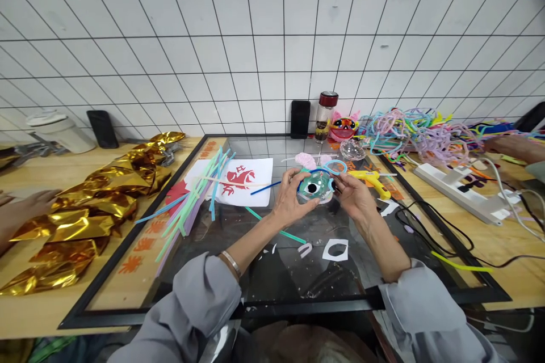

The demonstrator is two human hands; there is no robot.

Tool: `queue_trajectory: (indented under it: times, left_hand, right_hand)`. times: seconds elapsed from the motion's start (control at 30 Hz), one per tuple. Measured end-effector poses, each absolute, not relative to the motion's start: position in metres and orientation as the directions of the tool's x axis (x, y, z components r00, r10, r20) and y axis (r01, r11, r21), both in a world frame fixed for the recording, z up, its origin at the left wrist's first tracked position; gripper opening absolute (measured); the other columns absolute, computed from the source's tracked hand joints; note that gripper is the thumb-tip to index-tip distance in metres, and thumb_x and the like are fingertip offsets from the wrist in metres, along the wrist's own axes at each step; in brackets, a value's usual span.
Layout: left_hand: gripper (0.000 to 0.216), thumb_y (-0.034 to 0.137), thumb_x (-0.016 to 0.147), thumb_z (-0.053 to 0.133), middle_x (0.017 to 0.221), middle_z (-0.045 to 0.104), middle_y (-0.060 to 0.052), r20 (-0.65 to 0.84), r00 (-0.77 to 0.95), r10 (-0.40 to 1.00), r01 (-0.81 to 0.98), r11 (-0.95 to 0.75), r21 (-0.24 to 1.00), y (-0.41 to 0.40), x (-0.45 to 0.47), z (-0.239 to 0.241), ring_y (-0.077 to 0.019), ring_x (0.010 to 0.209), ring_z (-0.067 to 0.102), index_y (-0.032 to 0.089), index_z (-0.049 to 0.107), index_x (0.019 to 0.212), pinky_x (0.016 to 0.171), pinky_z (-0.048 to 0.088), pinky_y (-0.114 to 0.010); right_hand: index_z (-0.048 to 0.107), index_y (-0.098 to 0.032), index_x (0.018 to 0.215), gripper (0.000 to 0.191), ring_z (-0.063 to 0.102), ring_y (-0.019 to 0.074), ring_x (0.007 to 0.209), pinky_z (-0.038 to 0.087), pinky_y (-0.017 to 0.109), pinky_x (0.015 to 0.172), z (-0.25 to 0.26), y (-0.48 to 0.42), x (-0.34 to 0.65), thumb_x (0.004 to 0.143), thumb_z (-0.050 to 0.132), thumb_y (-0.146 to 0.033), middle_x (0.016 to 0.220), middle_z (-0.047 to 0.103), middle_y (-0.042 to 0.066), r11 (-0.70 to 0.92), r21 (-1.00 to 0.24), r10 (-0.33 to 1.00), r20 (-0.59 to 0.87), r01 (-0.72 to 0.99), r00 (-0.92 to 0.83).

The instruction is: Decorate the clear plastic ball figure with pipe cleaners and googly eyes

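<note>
A clear, round craft piece (318, 182) with green inside and black-and-white eyes is gripped between the thumb and fingers of my left hand (290, 201). A dark blue pipe cleaner (272, 186) arches over its top, one end sticking out to the left. At the piece's right side, the bent fingers of my right hand (354, 195) pinch the pipe cleaner's other end; the fingertips are partly hidden. Just behind that hand shows a light blue pipe cleaner loop (336, 167). A yellow glue gun (374, 180) lies right of my right hand.
Bundled pipe cleaners (193, 201) lie across white paper (259, 181) with a red cutout. Behind stand a phone (300, 119), a bottle (326, 116) and a pink mask-like craft (344, 126). A power strip (460, 190) and cables lie right, gold foil (89, 210) left. Other people's hands show at both sides.
</note>
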State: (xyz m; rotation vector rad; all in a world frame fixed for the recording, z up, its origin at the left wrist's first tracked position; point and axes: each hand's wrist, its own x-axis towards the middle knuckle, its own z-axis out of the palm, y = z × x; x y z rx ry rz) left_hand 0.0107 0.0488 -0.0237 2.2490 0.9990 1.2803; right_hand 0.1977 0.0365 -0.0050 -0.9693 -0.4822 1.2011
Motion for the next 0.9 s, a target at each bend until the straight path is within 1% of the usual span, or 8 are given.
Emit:
queue_trajectory:
  times: [0.13,0.23,0.37,0.43,0.47,0.6,0.8,0.9]
  left_hand:
    - [0.062,0.033,0.071,0.078,0.140,0.046,-0.014,0.605,0.339,0.720,0.412,-0.692,0.593,0.050,0.012,-0.024,-0.0311,0.135,0.045,0.023,0.050,0.126,0.112,0.039,-0.050]
    - [0.062,0.034,0.072,0.078,0.141,0.050,-0.014,0.594,0.334,0.732,0.433,-0.679,0.593,0.050,0.012,-0.022,-0.0317,0.135,0.047,0.024,0.050,0.126,0.112,0.039,-0.051]
    - [0.062,0.035,0.071,0.078,0.138,0.053,-0.013,0.593,0.316,0.741,0.440,-0.668,0.600,0.050,0.013,-0.020,-0.0308,0.134,0.048,0.024,0.051,0.125,0.112,0.040,-0.050]
    - [0.061,0.035,0.071,0.077,0.137,0.053,-0.013,0.599,0.310,0.738,0.438,-0.670,0.599,0.050,0.013,-0.020,-0.0303,0.134,0.048,0.024,0.051,0.125,0.112,0.040,-0.050]
    - [0.061,0.035,0.072,0.077,0.137,0.053,-0.012,0.600,0.306,0.739,0.438,-0.669,0.601,0.050,0.014,-0.020,-0.0302,0.133,0.048,0.024,0.051,0.125,0.112,0.040,-0.050]
    - [0.061,0.033,0.071,0.078,0.138,0.052,-0.013,0.589,0.286,0.756,0.432,-0.651,0.624,0.050,0.015,-0.020,-0.0296,0.133,0.048,0.024,0.052,0.126,0.112,0.040,-0.047]
    - [0.058,0.027,0.072,0.075,0.136,0.053,-0.012,0.590,0.281,0.757,0.411,-0.650,0.639,0.048,0.016,-0.018,-0.0278,0.132,0.049,0.024,0.053,0.125,0.111,0.041,-0.044]
    - [0.057,0.027,0.072,0.075,0.136,0.052,-0.012,0.577,0.280,0.767,0.409,-0.639,0.651,0.047,0.016,-0.018,-0.0285,0.133,0.048,0.024,0.052,0.125,0.112,0.041,-0.045]
  right_hand:
    - [0.069,-0.022,0.077,0.016,0.068,0.0163,0.081,0.045,0.027,0.065,0.000,0.034,0.195,0.062,0.074,-0.028,0.080,0.075,-0.001,0.033,-0.838,0.930,-0.173,-0.544,0.323]
    - [0.067,-0.022,0.073,0.015,0.066,0.0152,0.079,0.044,0.026,0.064,0.007,0.031,0.194,0.061,0.074,-0.026,0.081,0.074,-0.002,0.087,-0.849,0.911,-0.143,-0.521,0.386]
    - [0.061,-0.020,0.062,0.023,0.055,0.0093,0.059,0.040,0.024,0.057,0.020,0.014,0.187,0.055,0.082,-0.026,0.060,0.060,-0.006,0.296,-0.856,0.847,0.030,-0.423,0.531]
    - [0.060,-0.020,0.060,0.028,0.045,0.0065,0.048,0.035,0.024,0.051,0.025,0.001,0.178,0.056,0.085,-0.031,0.051,0.050,-0.008,0.359,-0.861,0.854,0.147,-0.360,0.500]
    - [0.060,-0.020,0.061,0.028,0.040,0.0059,0.044,0.031,0.023,0.047,0.025,-0.006,0.172,0.057,0.085,-0.033,0.048,0.047,-0.008,0.344,-0.876,0.868,0.159,-0.339,0.471]
    - [0.063,-0.019,0.060,0.028,0.038,0.0061,0.039,0.025,0.023,0.041,0.020,-0.024,0.151,0.058,0.084,-0.038,0.043,0.047,-0.007,0.231,-0.923,0.911,0.094,-0.306,0.402]
    - [0.066,-0.018,0.059,0.028,0.050,0.0096,0.043,0.039,0.024,0.045,0.011,-0.020,0.139,0.052,0.086,-0.037,0.047,0.057,-0.004,0.168,-0.932,0.901,0.013,-0.321,0.434]
    - [0.067,-0.018,0.059,0.027,0.055,0.0110,0.046,0.043,0.024,0.049,0.009,-0.017,0.138,0.051,0.086,-0.037,0.050,0.061,-0.002,0.163,-0.936,0.890,0.003,-0.311,0.456]
